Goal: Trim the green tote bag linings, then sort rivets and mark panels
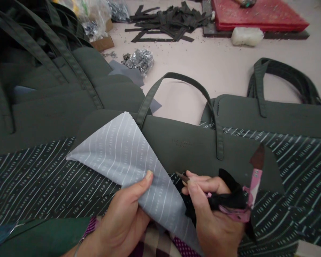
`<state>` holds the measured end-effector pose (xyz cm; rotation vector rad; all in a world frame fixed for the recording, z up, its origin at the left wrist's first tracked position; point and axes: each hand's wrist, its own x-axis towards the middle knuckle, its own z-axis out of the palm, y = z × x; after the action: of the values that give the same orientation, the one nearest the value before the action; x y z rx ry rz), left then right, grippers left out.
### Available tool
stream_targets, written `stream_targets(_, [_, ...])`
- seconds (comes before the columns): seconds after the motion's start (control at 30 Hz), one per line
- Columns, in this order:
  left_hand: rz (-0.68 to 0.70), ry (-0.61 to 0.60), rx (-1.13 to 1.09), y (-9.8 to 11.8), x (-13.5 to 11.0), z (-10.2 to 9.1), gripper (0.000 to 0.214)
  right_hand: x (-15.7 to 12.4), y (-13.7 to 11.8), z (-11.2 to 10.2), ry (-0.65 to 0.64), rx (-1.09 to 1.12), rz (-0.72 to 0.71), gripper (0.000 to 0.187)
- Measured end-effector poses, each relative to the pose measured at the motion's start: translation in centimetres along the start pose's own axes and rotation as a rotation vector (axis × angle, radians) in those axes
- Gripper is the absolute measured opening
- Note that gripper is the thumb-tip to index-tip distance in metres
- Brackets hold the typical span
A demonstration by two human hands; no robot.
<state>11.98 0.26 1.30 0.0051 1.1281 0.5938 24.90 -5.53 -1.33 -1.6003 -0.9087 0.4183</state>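
Observation:
My left hand (pixel 125 210) is closed on a folded piece of light grey lining fabric (pixel 107 146) printed with white lines and lettering, thumb on top and fingers underneath. My right hand (pixel 214 210) grips a slim pointed tool (pixel 182 177), its dark tip showing past the fingertips near the fabric's right edge. Black and pink wrapping (pixel 235 210) and a brown wedge-shaped end stick out behind that hand; how these parts join is hidden. Beneath both hands lies a dark green bag panel (pixel 173 130) with a strap handle (pixel 187 76), attached to black printed lining (pixel 77 192).
More dark green bag panels (pixel 50 96) with straps are piled on the left. Another strapped panel (pixel 280 114) lies to the right. Farther back are a plastic bag of metal pieces (pixel 141 61), dark strips (pixel 171 21), a red board (pixel 259 16) and a whitish block (pixel 247 36).

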Motion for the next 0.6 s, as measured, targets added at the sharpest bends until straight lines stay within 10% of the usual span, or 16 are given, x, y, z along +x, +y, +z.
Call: stream_targets(0.6, [-0.021,0.009,0.001,0.15,-0.20,-0.19,0.035,0.22,0.22,-0.34,-0.019,-0.008,-0.003,0.017])
